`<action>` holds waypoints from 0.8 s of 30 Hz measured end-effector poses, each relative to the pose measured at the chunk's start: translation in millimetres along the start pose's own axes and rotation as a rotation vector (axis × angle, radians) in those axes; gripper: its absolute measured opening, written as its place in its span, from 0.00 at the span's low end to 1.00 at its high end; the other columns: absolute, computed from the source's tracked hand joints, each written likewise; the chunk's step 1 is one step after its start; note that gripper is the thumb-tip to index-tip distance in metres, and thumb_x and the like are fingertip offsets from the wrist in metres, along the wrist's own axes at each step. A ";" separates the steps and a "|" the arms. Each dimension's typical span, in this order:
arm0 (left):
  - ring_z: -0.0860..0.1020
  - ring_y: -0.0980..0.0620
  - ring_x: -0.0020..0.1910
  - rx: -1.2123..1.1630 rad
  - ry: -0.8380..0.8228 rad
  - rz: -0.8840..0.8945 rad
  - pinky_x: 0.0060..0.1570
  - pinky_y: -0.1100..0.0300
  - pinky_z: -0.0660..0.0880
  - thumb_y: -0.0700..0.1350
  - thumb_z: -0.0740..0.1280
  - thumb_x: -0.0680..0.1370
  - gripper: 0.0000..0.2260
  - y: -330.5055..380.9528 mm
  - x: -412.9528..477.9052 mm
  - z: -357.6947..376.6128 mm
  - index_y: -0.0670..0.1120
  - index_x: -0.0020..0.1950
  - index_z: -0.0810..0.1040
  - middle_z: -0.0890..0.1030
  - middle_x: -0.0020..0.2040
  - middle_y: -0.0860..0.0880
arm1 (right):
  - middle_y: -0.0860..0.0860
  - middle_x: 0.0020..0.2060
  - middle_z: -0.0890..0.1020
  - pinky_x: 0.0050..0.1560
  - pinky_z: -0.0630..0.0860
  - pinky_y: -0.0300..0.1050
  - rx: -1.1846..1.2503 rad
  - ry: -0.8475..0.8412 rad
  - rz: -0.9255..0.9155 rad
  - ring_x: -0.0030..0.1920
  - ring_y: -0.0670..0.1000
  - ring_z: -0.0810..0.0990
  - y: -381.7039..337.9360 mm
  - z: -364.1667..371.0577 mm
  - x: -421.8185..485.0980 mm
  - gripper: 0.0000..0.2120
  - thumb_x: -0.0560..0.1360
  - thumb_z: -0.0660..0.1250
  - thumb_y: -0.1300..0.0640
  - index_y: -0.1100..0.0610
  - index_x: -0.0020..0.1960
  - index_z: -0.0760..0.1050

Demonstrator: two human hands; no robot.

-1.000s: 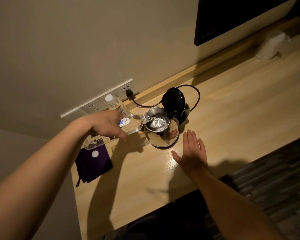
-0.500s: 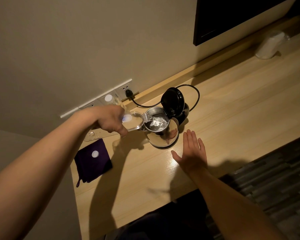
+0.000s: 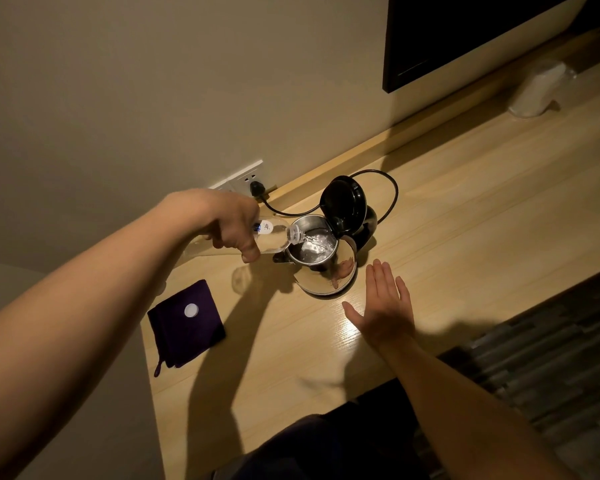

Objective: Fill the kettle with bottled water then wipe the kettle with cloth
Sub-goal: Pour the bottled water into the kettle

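Note:
A steel kettle [image 3: 326, 275] stands on the wooden counter [image 3: 465, 216] with its black lid [image 3: 345, 206] flipped up. My left hand [image 3: 229, 223] grips a clear water bottle [image 3: 274, 235], tipped so its neck is at the kettle's rim. Water streams from it into the kettle. My right hand [image 3: 385, 306] lies flat and open on the counter just in front of the kettle, not touching it. A dark purple cloth [image 3: 187, 327] lies folded at the counter's left end, with the white bottle cap [image 3: 190, 310] on top of it.
A black cord [image 3: 388, 188] runs from the kettle's base to a plug in the wall socket [image 3: 253, 181]. A dark screen [image 3: 465, 32] hangs on the wall at the upper right. A pale wrapped object [image 3: 537, 91] stands at the far right of the counter.
My left hand has tilted the bottle further and lifted its base, hiding the second bottle by the sockets. Water keeps pouring. My right hand has stayed put.

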State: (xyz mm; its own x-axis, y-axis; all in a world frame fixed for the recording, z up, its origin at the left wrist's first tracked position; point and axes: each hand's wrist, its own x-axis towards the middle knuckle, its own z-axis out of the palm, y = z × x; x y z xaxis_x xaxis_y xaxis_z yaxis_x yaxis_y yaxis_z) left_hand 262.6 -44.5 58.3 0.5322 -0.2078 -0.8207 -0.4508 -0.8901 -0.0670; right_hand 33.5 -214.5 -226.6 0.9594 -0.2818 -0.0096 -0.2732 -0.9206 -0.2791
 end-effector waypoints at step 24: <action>0.77 0.43 0.39 0.146 -0.083 -0.121 0.36 0.54 0.76 0.45 0.79 0.72 0.15 36.8 18.4 -9.2 0.37 0.46 0.78 0.85 0.57 0.32 | 0.60 0.80 0.66 0.78 0.64 0.60 0.048 0.026 0.016 0.82 0.57 0.63 0.4 3.9 0.6 0.44 0.77 0.64 0.34 0.64 0.80 0.65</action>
State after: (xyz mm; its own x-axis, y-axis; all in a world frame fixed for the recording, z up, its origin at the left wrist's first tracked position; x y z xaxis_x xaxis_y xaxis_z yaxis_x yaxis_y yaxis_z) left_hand 262.4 -84.8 45.9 0.5307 -0.0637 -0.8452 -0.4896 -0.8370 -0.2443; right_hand 34.3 -214.1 -230.5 0.9525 -0.3045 0.0107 -0.2847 -0.9020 -0.3245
